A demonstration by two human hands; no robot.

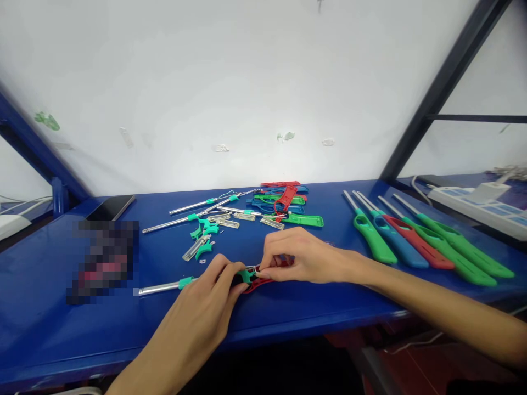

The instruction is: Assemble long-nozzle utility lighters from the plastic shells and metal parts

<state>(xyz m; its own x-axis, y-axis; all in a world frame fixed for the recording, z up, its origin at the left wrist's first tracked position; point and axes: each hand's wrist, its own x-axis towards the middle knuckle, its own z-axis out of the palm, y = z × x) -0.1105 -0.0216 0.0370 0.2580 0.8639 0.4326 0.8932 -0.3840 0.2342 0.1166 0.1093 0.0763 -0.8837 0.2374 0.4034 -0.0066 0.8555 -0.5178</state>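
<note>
Near the front of the blue table, both hands work on a partly assembled stick lighter with a red casing point(260, 283). Its metal tube point(162, 288) with a green collar points left, out from under my left hand point(216, 299). That hand's fingers are closed around the lighter's middle, by a green trigger point(247, 275). My right hand point(290, 257) is closed over the red handle, thumb and forefinger pinched at a small part next to the trigger. What lies in that pinch is too small to make out. The hands cover much of the casing.
Behind the hands lie metal tubes point(173, 223), green triggers point(205, 250), clear fuel tanks point(195, 249) and coloured casing halves point(304, 220). Several whole lighters point(401, 240) rest at the right. A phone point(111, 208) and a blurred-out item point(105, 263) are left; a power strip point(480, 206) is far right.
</note>
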